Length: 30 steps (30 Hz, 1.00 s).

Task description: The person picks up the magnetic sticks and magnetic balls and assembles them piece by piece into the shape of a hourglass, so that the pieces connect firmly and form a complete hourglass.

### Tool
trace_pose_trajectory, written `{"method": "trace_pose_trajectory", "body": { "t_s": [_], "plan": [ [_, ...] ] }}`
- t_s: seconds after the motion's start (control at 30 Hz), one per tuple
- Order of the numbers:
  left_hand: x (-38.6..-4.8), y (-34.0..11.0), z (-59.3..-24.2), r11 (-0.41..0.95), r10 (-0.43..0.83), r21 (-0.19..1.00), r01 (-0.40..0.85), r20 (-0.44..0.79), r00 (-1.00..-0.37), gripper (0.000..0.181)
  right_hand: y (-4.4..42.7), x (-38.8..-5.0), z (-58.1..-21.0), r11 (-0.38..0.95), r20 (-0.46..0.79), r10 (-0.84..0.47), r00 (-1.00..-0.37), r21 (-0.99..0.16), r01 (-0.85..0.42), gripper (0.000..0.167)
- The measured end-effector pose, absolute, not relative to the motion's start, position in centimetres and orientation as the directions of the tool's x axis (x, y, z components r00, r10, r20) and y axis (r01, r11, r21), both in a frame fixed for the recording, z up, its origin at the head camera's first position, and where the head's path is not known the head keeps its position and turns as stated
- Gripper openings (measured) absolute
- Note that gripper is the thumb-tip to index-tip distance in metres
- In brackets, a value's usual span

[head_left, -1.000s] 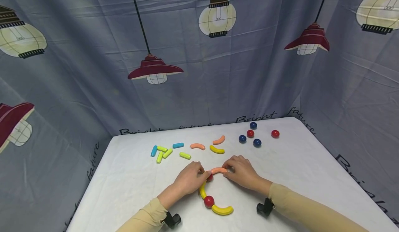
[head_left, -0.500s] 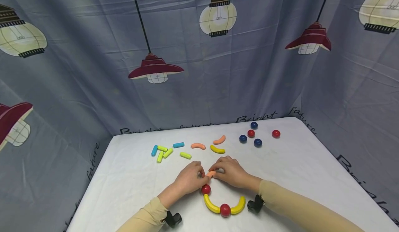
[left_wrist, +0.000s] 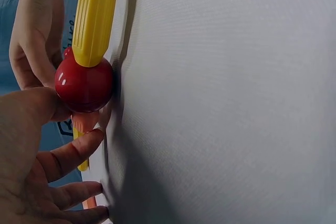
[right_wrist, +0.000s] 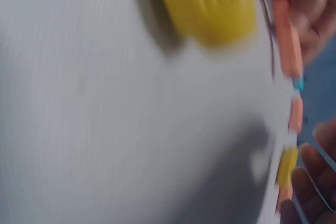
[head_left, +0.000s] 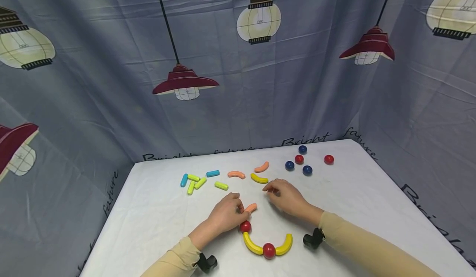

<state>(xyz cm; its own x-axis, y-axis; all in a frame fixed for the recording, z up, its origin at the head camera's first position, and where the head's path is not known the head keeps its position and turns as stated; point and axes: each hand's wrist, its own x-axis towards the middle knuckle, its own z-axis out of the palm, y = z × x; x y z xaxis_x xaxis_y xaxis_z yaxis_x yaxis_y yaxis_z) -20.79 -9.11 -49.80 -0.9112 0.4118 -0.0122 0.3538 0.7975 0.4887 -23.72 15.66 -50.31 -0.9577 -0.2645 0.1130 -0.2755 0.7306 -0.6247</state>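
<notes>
In the head view my left hand (head_left: 227, 213) pinches the near end of an orange curved piece (head_left: 251, 207), just behind a red ball (head_left: 245, 226). That ball touches a yellow curved piece (head_left: 252, 244), which meets a second red ball (head_left: 269, 251) and another yellow piece (head_left: 285, 244). The left wrist view has the thumb beside the red ball (left_wrist: 85, 85) and the fingers around the orange end (left_wrist: 85, 121). My right hand (head_left: 288, 196), fingers bent and holding nothing, hovers right of the orange piece, near a loose yellow piece (head_left: 259, 178).
On the white table (head_left: 156, 219), blue sticks (head_left: 213, 173) and several green ones (head_left: 221, 185) lie at the back left. Two orange curved pieces (head_left: 236, 174) lie behind the hands. Blue balls (head_left: 307, 170) and red balls (head_left: 329, 159) stand at the back right.
The joined balls and yellow pieces have swung to the right, while the orange piece has tilted. My right hand moved left with it, then let go and drew back to the right.
</notes>
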Motion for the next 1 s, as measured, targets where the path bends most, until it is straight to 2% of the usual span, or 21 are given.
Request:
{"method": "trace_pose_trajectory", "body": {
  "t_s": [0.27, 0.4, 0.53, 0.67, 1.0],
  "plan": [
    [-20.6, -9.6, -49.5, 0.805, 0.391, 0.489, 0.335, -0.014, -0.92, 0.03, 22.7, -27.2, -49.9, 0.741, 0.281, -0.011, -0.96, -0.642, -0.197, 0.02],
    [-20.6, -9.7, -49.5, 0.802, 0.391, 0.496, 0.332, -0.015, -0.92, 0.029, 25.6, -28.7, -50.2, 0.751, 0.238, 0.087, -0.967, -0.654, -0.094, 0.032],
    [-20.6, -9.6, -49.4, 0.803, 0.385, 0.5, 0.325, -0.018, -0.923, 0.029, 27.1, -29.5, -50.6, 0.734, 0.085, 0.07, -0.994, -0.679, -0.007, 0.05],
    [-20.6, -9.5, -49.5, 0.798, 0.388, 0.509, 0.323, -0.022, -0.922, 0.029, 27.9, -29.9, -51.1, 0.725, -0.01, 0.019, -1.0, -0.689, 0.021, 0.055],
    [-20.5, -9.0, -49.4, 0.79, 0.391, 0.521, 0.322, -0.024, -0.92, 0.03, 28.5, -29.7, -51.7, 0.788, -0.013, -0.008, -1.0, -0.615, 0.002, 0.05]
  ]
}}
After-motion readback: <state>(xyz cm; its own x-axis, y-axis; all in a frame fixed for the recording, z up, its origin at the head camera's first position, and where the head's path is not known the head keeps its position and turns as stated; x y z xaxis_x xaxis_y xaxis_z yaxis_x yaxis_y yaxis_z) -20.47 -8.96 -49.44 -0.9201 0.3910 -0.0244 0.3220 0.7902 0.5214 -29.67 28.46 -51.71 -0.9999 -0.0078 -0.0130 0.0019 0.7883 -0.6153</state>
